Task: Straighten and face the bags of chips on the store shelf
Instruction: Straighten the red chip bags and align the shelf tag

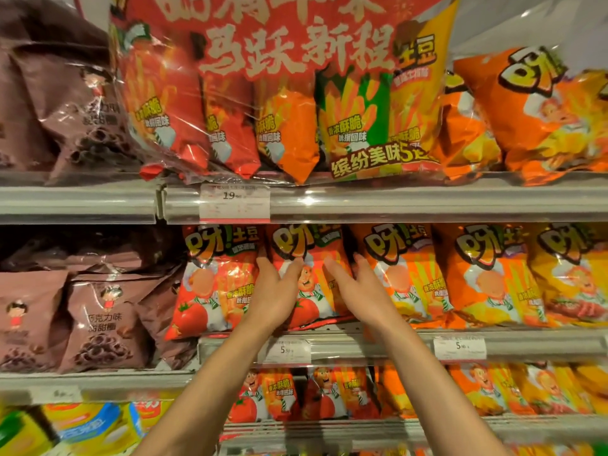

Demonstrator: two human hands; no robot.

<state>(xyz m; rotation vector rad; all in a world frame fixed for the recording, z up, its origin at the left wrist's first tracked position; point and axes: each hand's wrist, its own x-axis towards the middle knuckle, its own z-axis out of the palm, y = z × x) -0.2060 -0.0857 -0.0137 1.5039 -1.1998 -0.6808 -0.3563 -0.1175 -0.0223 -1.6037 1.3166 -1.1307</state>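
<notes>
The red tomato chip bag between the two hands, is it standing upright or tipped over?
Upright: the tomato chip bag stands on the shelf with its logo on top, left hand and right hand flanking it.

Both bare forearms reach up and forward from the bottom of the view, drawing closer together toward the hands. The left hand (274,291) is raised with its back to the camera, thumb spread out to the right and fingers pointing up, their tips hidden. The right hand (357,287) is just beside it, apart from it, palm turned leftward, thumb up and fingers extended upward, slightly bent.
</notes>
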